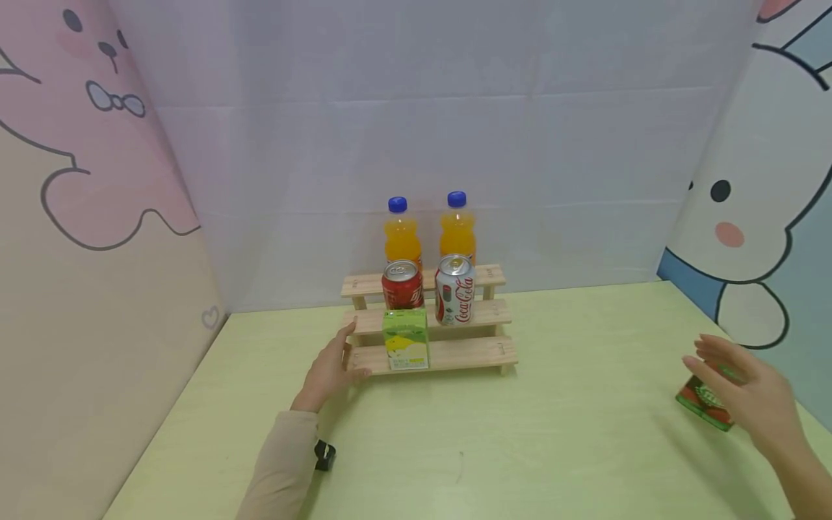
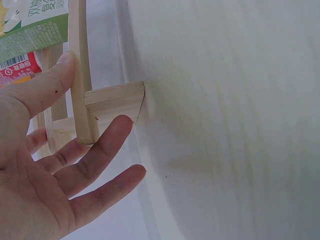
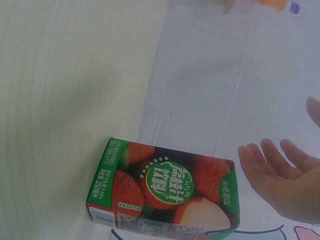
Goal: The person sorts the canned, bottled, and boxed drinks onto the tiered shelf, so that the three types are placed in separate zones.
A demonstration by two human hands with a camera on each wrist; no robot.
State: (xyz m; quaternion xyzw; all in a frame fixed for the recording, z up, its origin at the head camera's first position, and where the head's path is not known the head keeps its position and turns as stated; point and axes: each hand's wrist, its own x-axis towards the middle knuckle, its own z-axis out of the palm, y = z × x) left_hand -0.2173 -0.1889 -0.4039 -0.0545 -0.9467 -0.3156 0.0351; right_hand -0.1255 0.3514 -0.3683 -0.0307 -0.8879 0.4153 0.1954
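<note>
My left hand is at the left end of a three-step wooden rack. Its thumb touches the front of the lowest step, while the other fingers spread loosely around the end. On that step stands a green juice box. A red soda can and a silver Coca-Cola can occupy the middle step. Far to the right, my right hand hovers by a litchi juice box standing on the table. In the right wrist view its fingers are extended, apart from the box.
Two orange drink bottles with blue caps stand on the rack's top step. Behind it hangs a pale cloth. Cartoon-printed panels flank the pale green table. A black object shows beside my left sleeve.
</note>
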